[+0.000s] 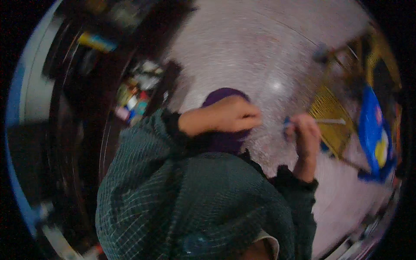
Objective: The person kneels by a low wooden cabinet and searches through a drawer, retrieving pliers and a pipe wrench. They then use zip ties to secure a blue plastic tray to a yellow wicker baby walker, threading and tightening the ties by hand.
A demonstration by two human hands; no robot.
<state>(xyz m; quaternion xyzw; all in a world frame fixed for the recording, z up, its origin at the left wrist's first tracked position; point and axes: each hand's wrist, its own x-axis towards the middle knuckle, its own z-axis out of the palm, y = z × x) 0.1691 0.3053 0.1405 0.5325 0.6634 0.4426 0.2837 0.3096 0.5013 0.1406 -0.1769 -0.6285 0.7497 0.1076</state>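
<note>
My left hand [222, 117] is held in front of my body, over a purple garment on my lower body [226, 143]. Its fingers are curled, and motion blur hides whether anything is between them. To its right, apart from it, my right hand [305, 133] is raised with the fingers bent around a small thin tool. The tool's pale rod [333, 121] sticks out to the right of the fingers. A dark blue end [286, 125] shows on the other side. Its exact kind is too blurred to tell.
On the left runs dark furniture [87, 107] with a heap of small multicoloured items [136, 100] on it. Further up lies a yellow and blue packet [97, 42]. A yellow frame with a ribbed panel [331, 110] and a shiny blue bag [372, 130] stand right, above the pale floor [227, 48].
</note>
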